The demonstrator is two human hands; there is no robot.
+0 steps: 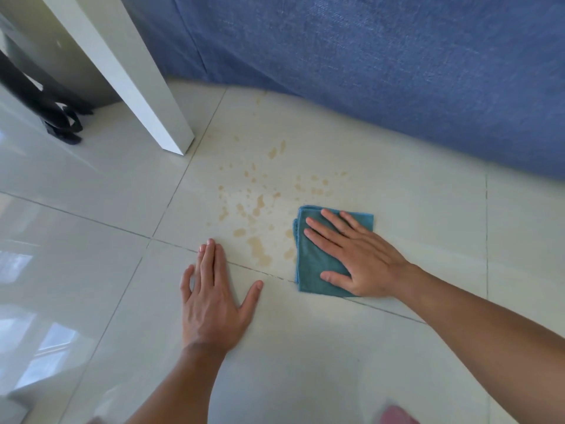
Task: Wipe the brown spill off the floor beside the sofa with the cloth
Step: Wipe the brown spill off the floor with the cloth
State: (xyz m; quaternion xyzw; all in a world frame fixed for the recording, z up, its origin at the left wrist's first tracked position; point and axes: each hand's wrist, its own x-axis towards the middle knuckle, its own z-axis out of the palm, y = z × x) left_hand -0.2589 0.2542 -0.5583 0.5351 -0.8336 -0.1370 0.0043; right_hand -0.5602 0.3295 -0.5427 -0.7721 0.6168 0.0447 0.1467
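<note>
Bright, even daylight fills my head view. Window reflections glare on the glossy floor tiles point(76, 270) along the left edge, washing out their surface. Soft shadows lie beneath my left hand point(214, 304) and right hand point(357, 255), and beside the white table leg point(131, 75). Straight tile joints bow slightly toward the frame edges, showing wide-angle distortion. The centre is sharp; a pink object point(397, 416) at the bottom edge is blurred, and the corners are softer.
</note>
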